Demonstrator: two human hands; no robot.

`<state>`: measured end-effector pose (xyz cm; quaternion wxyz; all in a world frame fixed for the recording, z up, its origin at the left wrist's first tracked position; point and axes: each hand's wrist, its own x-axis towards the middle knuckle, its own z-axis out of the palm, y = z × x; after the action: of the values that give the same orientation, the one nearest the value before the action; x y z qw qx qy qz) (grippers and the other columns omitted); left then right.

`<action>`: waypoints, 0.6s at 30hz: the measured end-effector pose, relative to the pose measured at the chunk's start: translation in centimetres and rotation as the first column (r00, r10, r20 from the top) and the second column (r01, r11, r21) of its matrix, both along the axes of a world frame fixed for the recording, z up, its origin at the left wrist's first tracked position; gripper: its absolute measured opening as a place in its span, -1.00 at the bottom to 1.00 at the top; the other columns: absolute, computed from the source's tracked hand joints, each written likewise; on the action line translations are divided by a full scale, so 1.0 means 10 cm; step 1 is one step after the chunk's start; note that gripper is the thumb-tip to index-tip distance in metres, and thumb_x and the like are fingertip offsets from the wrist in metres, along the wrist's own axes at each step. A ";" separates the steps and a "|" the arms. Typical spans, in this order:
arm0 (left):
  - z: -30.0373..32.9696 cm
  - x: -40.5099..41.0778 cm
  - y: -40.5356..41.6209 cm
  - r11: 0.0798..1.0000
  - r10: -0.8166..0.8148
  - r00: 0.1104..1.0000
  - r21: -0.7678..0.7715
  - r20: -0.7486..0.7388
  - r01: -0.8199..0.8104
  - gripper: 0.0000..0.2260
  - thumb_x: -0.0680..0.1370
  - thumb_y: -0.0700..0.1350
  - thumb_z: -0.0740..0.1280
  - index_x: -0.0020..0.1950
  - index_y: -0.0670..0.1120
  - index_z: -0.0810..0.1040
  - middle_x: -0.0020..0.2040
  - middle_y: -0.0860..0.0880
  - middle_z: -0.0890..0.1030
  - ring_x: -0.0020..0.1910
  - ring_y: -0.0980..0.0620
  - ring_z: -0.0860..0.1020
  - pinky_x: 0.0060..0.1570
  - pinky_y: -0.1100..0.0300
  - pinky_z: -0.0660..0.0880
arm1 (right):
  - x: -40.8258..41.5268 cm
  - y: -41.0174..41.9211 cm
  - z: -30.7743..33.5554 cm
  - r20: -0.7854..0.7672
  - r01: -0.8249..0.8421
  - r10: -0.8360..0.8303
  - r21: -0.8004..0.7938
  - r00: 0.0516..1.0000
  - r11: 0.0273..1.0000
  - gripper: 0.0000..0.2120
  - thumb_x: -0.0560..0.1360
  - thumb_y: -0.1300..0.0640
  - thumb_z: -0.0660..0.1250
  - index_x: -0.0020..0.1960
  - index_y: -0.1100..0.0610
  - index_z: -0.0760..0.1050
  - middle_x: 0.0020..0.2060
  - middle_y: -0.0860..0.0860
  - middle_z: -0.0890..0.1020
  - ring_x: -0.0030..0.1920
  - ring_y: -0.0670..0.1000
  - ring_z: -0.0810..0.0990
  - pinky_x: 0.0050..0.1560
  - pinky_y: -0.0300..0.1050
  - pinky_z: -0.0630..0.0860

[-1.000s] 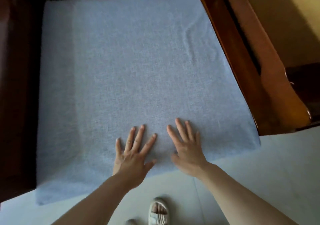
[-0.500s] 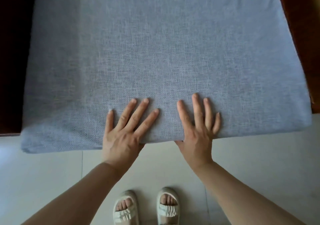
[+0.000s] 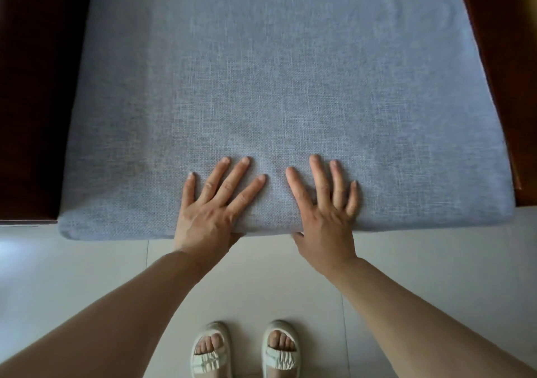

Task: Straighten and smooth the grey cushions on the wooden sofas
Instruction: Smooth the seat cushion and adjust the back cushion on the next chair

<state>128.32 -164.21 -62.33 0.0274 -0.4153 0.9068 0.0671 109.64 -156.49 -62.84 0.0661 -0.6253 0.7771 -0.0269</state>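
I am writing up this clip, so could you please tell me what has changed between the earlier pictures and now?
Both hands slid back from the cushion top to its front edge: the left hand and right hand now lie with fingers flat on the grey cushion and thumbs tucked under its front. Nothing was let go. The hands stayed side by side, and the cushion stayed on the sofa.

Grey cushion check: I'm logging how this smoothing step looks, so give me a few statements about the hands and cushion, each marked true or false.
1. Both hands lie flat on the grey cushion. True: left hand, right hand.
2. The hands rest near the cushion's back edge. False: they are at its front edge.
3. The left hand's fingers are curled round a fold. False: they are straight and spread.
4. White sandals stand on the tiled floor. True.
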 end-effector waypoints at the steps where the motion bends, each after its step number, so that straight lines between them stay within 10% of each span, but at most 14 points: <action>1: 0.08 -0.01 0.00 0.998 0.000 0.999 0.059 0.034 -0.002 0.12 0.17 0.10 0.61 0.56 0.16 0.00 0.57 0.04 0.03 0.52 -0.08 0.07 0.35 -0.28 0.13 | -0.02 0.00 0.07 0.018 -0.025 0.024 0.092 1.000 0.995 0.11 0.17 0.02 0.55 0.55 -0.10 -0.01 0.56 0.09 -0.02 0.53 0.24 -0.06 0.42 0.27 -0.13; 5: 0.50 -0.15 -0.06 0.951 -0.003 0.985 0.306 0.171 -0.051 -0.05 0.44 0.19 0.41 0.54 0.19 -0.25 0.53 0.12 -0.35 0.53 0.02 -0.27 0.46 -0.17 -0.04 | -0.07 -0.10 0.49 0.096 -0.113 0.084 0.357 0.992 0.927 0.06 0.37 0.00 0.45 0.54 -0.11 -0.28 0.50 0.04 -0.38 0.50 0.20 -0.36 0.48 0.17 -0.19; 10: 1.08 -0.40 -0.09 0.862 0.089 0.977 0.476 0.195 -0.174 -0.37 0.53 0.07 0.35 0.52 0.04 0.16 0.55 0.01 0.09 0.46 -0.05 0.22 0.38 -0.03 0.22 | -0.09 -0.24 1.14 0.275 -0.102 -0.037 0.474 0.961 0.875 -0.36 0.48 0.08 0.37 0.48 0.04 0.19 0.55 0.03 -0.04 0.52 0.11 0.01 0.41 -0.01 0.20; 18: 2.12 -0.50 -0.08 0.861 0.180 0.964 0.442 0.193 -0.250 -0.48 0.55 0.02 0.32 0.47 -0.04 0.27 0.42 -0.08 0.31 0.36 -0.09 0.35 0.28 -0.01 0.30 | -0.05 -0.28 2.02 0.203 -0.111 0.015 0.467 0.979 0.877 -0.35 0.49 0.00 0.38 0.48 0.09 0.19 0.48 0.07 0.12 0.46 0.12 0.15 0.32 0.01 0.33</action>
<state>123.28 -165.02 -41.14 0.1838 -0.4993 0.8079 0.2534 109.15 -159.30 -42.61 0.2938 -0.6092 0.7289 0.1063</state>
